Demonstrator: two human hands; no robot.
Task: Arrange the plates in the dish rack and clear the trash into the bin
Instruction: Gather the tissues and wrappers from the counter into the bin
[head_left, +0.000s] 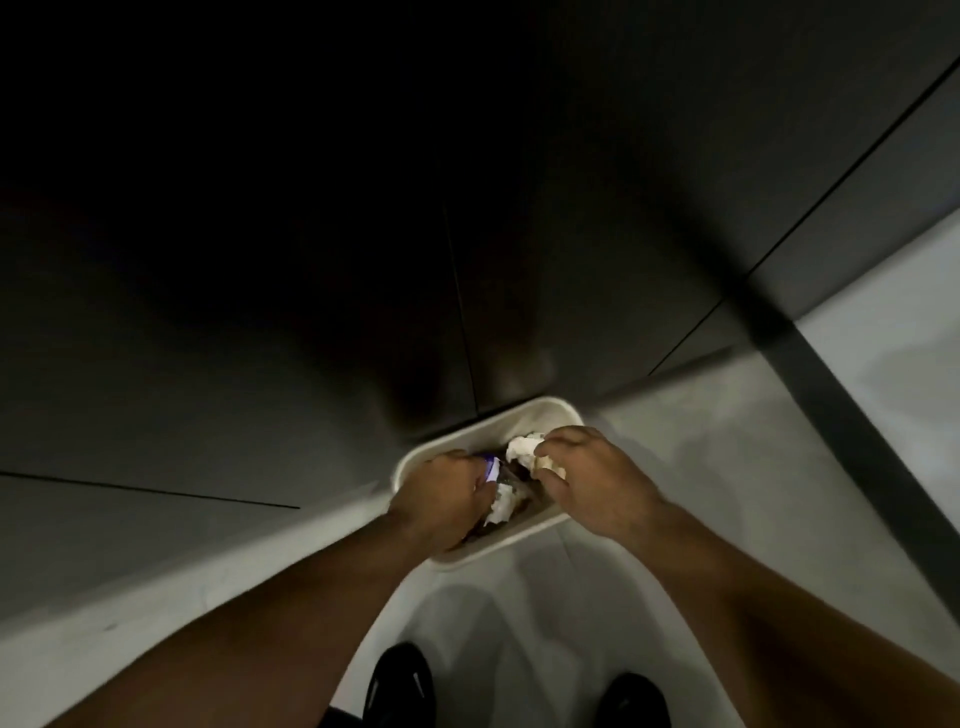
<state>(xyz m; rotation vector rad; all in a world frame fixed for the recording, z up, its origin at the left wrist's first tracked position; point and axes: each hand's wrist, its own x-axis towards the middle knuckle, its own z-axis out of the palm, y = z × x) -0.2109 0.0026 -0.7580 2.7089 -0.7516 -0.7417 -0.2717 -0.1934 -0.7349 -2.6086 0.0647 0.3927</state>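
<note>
Dark cabinet fronts (260, 364) fill the upper view, dimly lit; pale floor (727, 467) below. White bin (563, 410) stands on the floor, its far side against the foot of the cabinets. The person stands over it, with black shoes (400, 680) visible at the bottom edge and both bare forearms reaching down and forward. Left hand (441, 493) sits over the near left part of the bin's mouth, fingers curled round a purple-and-white wrapper (491, 467). A pale wad (504, 504) shows just below those fingers; whether it is held or already lying in the bin cannot be told. Right hand (592, 478) sits over the right part of the mouth, fingertips pinching crumpled white paper (522, 448), which hangs above the opening. Darker contents show inside the bin between the two hands, not identifiable. Judgement: the trash step is in hand and close to release, as both loads are already over the opening and only need letting go. No plates and no dish rack are in view, so the state of that half of the task cannot be read from here. Whether more trash remains elsewhere is likewise unknown.
</note>
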